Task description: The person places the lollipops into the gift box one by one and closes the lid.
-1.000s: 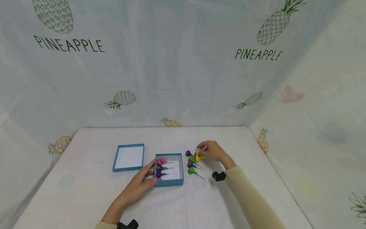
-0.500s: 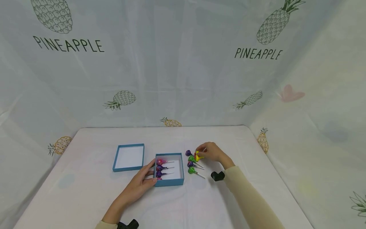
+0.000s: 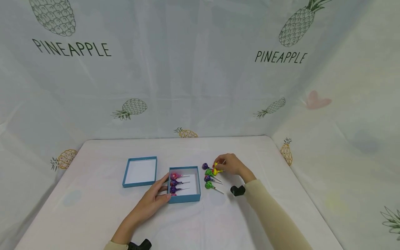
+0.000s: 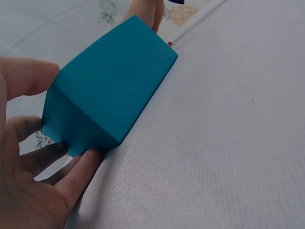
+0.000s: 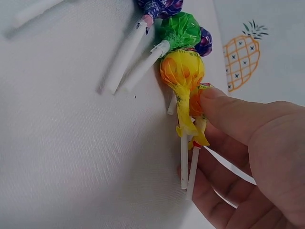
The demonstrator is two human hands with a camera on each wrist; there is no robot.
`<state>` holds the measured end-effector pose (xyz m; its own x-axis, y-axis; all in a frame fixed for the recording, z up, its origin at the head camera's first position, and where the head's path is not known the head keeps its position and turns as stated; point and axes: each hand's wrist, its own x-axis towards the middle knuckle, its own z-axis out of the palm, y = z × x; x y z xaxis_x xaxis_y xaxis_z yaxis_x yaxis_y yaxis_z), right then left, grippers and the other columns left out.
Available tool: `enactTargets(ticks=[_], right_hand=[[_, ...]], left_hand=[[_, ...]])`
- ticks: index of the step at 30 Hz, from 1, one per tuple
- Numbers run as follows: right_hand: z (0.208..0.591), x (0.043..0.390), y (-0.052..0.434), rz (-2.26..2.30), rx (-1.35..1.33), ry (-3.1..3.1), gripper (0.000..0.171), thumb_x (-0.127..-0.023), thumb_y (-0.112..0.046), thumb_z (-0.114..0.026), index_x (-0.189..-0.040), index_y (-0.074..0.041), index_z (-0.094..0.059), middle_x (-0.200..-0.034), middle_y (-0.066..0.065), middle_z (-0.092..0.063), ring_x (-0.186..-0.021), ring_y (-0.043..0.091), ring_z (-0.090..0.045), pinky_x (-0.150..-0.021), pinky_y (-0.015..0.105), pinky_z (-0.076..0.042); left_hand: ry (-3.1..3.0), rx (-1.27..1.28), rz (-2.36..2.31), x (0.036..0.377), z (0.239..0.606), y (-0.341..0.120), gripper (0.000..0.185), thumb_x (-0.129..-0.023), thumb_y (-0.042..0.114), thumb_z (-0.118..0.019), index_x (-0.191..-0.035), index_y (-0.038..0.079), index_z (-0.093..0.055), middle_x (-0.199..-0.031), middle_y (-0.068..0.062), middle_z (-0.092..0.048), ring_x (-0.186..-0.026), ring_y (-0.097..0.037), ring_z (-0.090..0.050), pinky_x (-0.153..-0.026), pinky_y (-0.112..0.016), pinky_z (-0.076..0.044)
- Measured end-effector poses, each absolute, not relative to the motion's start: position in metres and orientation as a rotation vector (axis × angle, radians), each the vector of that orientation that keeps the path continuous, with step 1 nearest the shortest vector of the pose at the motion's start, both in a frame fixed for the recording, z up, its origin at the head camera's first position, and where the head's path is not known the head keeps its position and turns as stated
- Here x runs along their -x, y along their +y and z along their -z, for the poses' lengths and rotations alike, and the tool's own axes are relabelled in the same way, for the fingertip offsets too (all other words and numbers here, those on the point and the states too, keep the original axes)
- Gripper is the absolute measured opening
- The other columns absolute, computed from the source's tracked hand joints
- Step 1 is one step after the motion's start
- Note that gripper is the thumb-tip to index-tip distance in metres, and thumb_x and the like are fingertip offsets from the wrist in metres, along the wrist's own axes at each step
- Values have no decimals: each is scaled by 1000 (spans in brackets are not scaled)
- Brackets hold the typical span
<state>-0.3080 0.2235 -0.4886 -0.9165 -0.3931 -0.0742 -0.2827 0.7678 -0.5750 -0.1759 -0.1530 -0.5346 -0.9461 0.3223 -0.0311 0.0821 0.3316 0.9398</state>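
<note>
My left hand (image 3: 153,200) holds the left side of an open blue box (image 3: 185,199), its thumb at the near corner and its fingers along the side wall. Inside, several wrapped lollipops (image 3: 175,183) lie in a column against the left wall, sticks to the right. To the right of the box, my right hand (image 3: 232,164) pinches a yellow lollipop (image 5: 202,126) between thumb and fingers. Overlapping it in the right wrist view is another yellow lollipop (image 5: 183,69). A green lollipop (image 5: 180,29) and a purple lollipop (image 5: 161,6) lie just beyond.
A blue-rimmed lid (image 3: 141,171) lies with its white inside up, left of the box. Nearer me on the table is another green lollipop (image 3: 208,185). The white-covered table (image 3: 103,208) meets pineapple-print cloth (image 3: 200,76) at the back and sides.
My right fingers have closed around the yellow lollipop and lifted it slightly, showing another yellow one below it. My left hand and the box stay put; the head view has shifted slightly.
</note>
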Motion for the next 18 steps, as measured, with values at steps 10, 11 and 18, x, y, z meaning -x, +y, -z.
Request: enactTargets(ticks=[10, 11, 18], right_hand=[[482, 306, 220, 871, 495, 2819, 19, -100, -24, -77, -117, -16, -77, -105, 1, -73, -91, 16, -65, -78, 33, -56], [481, 306, 219, 869, 507, 2828, 19, -100, -23, -76, -117, -15, -77, -106, 1, -73, -91, 16, -66, -77, 33, -56], [463, 300, 202, 894, 632, 2861, 14, -101, -22, -76, -114, -18, -78, -104, -1, -74, -91, 16, -65, -80, 31, -57]], left_hand=[[2386, -351, -1651, 176, 536, -152, 76, -104, 37, -68, -169, 30, -29, -166, -10, -41, -144, -32, -52, -100, -18, -48], [2387, -347, -1649, 176, 536, -152, 76, -104, 37, -69, -169, 31, -30, -166, -10, -41, -144, -32, -52, -100, -18, -48], [2374, -357, -1662, 176, 537, -153, 76, -104, 36, -68, -169, 32, -29, -166, -10, -40, -145, -33, -51, -100, -18, -48]])
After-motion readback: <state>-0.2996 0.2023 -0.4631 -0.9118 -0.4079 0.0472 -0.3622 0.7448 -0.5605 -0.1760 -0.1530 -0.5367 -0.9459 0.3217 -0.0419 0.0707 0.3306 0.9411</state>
